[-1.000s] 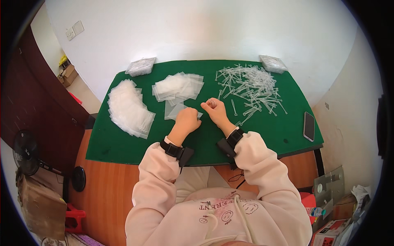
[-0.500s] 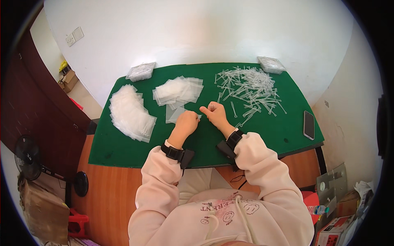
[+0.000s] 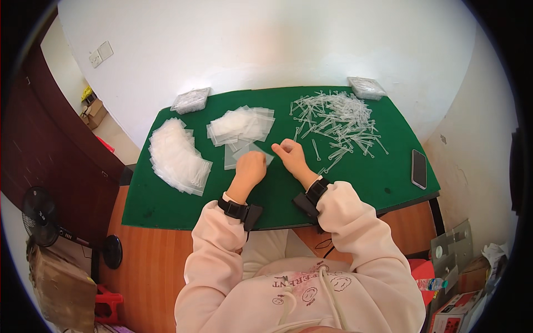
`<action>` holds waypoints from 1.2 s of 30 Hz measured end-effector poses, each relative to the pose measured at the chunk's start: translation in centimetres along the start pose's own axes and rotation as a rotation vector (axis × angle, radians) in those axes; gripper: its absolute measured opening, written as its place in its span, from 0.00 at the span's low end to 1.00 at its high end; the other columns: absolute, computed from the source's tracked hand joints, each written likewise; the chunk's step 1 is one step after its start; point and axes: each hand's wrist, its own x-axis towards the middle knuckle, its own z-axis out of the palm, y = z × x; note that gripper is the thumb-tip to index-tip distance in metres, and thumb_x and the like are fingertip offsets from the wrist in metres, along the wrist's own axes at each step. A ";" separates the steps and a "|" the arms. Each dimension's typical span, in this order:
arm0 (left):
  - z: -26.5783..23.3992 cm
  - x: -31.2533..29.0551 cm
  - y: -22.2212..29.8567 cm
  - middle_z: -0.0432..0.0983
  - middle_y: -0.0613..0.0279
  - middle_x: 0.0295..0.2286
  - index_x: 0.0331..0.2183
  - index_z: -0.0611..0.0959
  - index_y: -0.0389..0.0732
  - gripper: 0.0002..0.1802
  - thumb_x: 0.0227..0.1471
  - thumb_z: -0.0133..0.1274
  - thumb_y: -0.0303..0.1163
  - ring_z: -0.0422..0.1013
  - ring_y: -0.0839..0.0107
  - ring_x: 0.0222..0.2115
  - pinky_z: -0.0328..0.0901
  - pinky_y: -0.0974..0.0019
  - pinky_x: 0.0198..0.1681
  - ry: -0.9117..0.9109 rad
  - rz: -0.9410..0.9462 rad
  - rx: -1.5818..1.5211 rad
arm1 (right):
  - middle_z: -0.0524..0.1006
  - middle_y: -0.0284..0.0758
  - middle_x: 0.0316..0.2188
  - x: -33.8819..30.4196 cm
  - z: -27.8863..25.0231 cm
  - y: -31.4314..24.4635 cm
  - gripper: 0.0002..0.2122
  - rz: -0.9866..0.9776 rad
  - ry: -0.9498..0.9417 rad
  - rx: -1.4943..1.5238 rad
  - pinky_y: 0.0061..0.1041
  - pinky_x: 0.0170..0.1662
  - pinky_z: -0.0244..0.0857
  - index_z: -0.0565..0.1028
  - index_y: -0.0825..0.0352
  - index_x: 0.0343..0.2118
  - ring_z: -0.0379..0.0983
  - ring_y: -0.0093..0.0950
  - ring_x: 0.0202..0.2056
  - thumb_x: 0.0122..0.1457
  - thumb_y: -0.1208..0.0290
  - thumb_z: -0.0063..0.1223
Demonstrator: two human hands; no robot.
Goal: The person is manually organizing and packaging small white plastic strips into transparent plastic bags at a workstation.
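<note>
My left hand [image 3: 251, 168] is closed, with the fingers curled over a clear plastic zip bag [image 3: 268, 157] whose edge shows beside them. Under and behind it another clear bag [image 3: 229, 159] lies flat on the green table. My right hand [image 3: 293, 160] is closed just to the right, thumb against the fingers; what it holds, if anything, I cannot make out. Beyond the hands lies a loose stack of empty-looking bags [image 3: 239, 123]. A fanned row of bags [image 3: 173, 152], some with thin sticks inside, spreads at the left. Thin clear plastic sticks with looped ends [image 3: 338, 119] are heaped at the right.
Clear boxes stand at the table's back corners, the left box [image 3: 191, 100] and the right box [image 3: 367, 87], against the white wall. A phone [image 3: 418, 168] lies by the right edge. Below left are a fan [image 3: 40, 216] and a cardboard box [image 3: 64, 288].
My left hand has turned slightly, and more of the bag's edge now shows beside its fingers. My right hand has hardly moved. The view has shifted a little.
</note>
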 end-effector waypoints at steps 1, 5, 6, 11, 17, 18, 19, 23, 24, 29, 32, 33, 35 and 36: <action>-0.1 0.3 0.3 0.72 0.51 0.20 0.23 0.75 0.38 0.04 0.42 0.48 0.28 0.69 0.50 0.25 0.63 0.52 0.26 0.086 -0.029 -0.002 | 0.58 0.22 0.11 0.1 0.1 -0.4 0.16 0.015 0.016 0.070 0.17 0.18 0.44 0.63 0.64 0.14 0.51 0.13 0.16 0.48 0.66 0.60; -0.7 0.7 1.0 0.72 0.52 0.20 0.26 0.73 0.39 0.04 0.44 0.48 0.28 0.69 0.51 0.25 0.62 0.53 0.25 0.214 -0.091 -0.098 | 0.58 0.20 0.12 -0.3 -0.5 -1.9 0.16 0.203 0.031 0.222 0.15 0.19 0.43 0.63 0.63 0.15 0.50 0.11 0.16 0.48 0.66 0.60; -0.8 0.7 1.1 0.72 0.53 0.20 0.27 0.72 0.39 0.05 0.45 0.48 0.28 0.69 0.51 0.24 0.62 0.53 0.25 0.232 -0.104 -0.147 | 0.58 0.20 0.12 -0.4 -0.5 -2.1 0.16 0.199 0.026 0.221 0.15 0.19 0.43 0.63 0.63 0.15 0.50 0.11 0.16 0.48 0.66 0.60; -0.2 0.8 0.8 0.72 0.55 0.20 0.28 0.72 0.40 0.05 0.43 0.49 0.26 0.69 0.52 0.22 0.62 0.55 0.23 0.298 -0.072 -0.194 | 0.58 0.19 0.13 -0.7 -0.1 -2.3 0.14 0.123 -0.048 0.223 0.13 0.19 0.42 0.64 0.63 0.17 0.50 0.10 0.16 0.47 0.69 0.61; -0.2 0.8 0.9 0.71 0.58 0.20 0.33 0.70 0.41 0.12 0.41 0.50 0.24 0.68 0.55 0.21 0.61 0.59 0.22 0.329 0.031 -0.215 | 0.60 0.19 0.16 -1.2 0.5 -2.5 0.11 -0.030 -0.138 0.112 0.12 0.19 0.43 0.66 0.64 0.24 0.50 0.09 0.18 0.44 0.74 0.61; -0.2 0.8 1.0 0.71 0.58 0.21 0.34 0.70 0.41 0.13 0.41 0.50 0.24 0.68 0.56 0.21 0.61 0.60 0.22 0.324 0.036 -0.203 | 0.60 0.19 0.16 -1.2 0.6 -2.4 0.11 -0.031 -0.138 0.111 0.12 0.19 0.43 0.66 0.64 0.24 0.50 0.09 0.18 0.44 0.74 0.61; -0.2 0.8 1.1 0.71 0.58 0.21 0.34 0.70 0.41 0.13 0.41 0.50 0.24 0.68 0.56 0.21 0.61 0.60 0.22 0.325 0.036 -0.203 | 0.61 0.20 0.17 -1.2 0.8 -2.2 0.11 -0.021 -0.133 0.164 0.11 0.20 0.44 0.66 0.65 0.25 0.50 0.09 0.18 0.44 0.74 0.60; -0.3 0.8 1.6 0.72 0.54 0.24 0.35 0.70 0.40 0.14 0.40 0.48 0.24 0.69 0.53 0.25 0.63 0.56 0.25 0.292 -0.005 -0.201 | 0.63 0.22 0.20 -1.0 0.9 -1.9 0.11 -0.011 -0.113 0.252 0.10 0.21 0.46 0.67 0.66 0.29 0.52 0.08 0.19 0.46 0.75 0.58; -0.3 0.8 1.7 0.72 0.55 0.24 0.36 0.70 0.40 0.15 0.40 0.48 0.24 0.69 0.54 0.24 0.63 0.57 0.24 0.321 0.009 -0.206 | 0.63 0.22 0.21 -1.0 0.9 -1.8 0.10 -0.019 -0.104 0.233 0.10 0.22 0.47 0.67 0.67 0.29 0.53 0.09 0.20 0.47 0.76 0.57; -0.2 1.0 3.0 0.71 0.57 0.22 0.37 0.72 0.41 0.15 0.42 0.48 0.24 0.69 0.57 0.23 0.63 0.59 0.24 0.444 0.131 -0.180 | 0.66 0.24 0.22 -0.6 1.2 -0.8 0.05 -0.081 0.031 0.309 0.10 0.24 0.53 0.68 0.69 0.30 0.58 0.10 0.23 0.51 0.77 0.51; -0.3 1.2 3.5 0.72 0.58 0.22 0.37 0.72 0.40 0.15 0.42 0.47 0.24 0.70 0.57 0.24 0.64 0.59 0.24 0.470 0.203 -0.134 | 0.68 0.24 0.22 -0.7 1.4 -1.4 0.02 -0.060 0.053 0.284 0.11 0.24 0.54 0.69 0.69 0.27 0.60 0.10 0.23 0.52 0.78 0.49; -0.4 1.3 3.7 0.72 0.58 0.23 0.37 0.72 0.40 0.15 0.43 0.47 0.24 0.70 0.58 0.24 0.64 0.59 0.24 0.460 0.232 -0.113 | 0.68 0.24 0.21 -0.7 1.4 -1.6 0.01 -0.050 0.065 0.270 0.12 0.25 0.55 0.69 0.70 0.26 0.61 0.11 0.23 0.52 0.78 0.47; -0.6 1.3 3.6 0.72 0.58 0.23 0.37 0.72 0.40 0.14 0.43 0.47 0.24 0.70 0.58 0.24 0.64 0.59 0.24 0.449 0.263 -0.089 | 0.69 0.24 0.21 -0.8 1.3 -1.3 0.02 -0.045 0.073 0.249 0.12 0.24 0.55 0.69 0.70 0.25 0.61 0.11 0.22 0.52 0.78 0.48; -0.6 1.3 3.5 0.71 0.58 0.22 0.37 0.73 0.40 0.14 0.43 0.47 0.24 0.70 0.58 0.23 0.64 0.60 0.24 0.491 0.282 -0.094 | 0.69 0.24 0.20 -0.7 1.1 -1.2 0.03 -0.040 0.084 0.223 0.13 0.23 0.55 0.70 0.70 0.24 0.61 0.11 0.22 0.51 0.78 0.49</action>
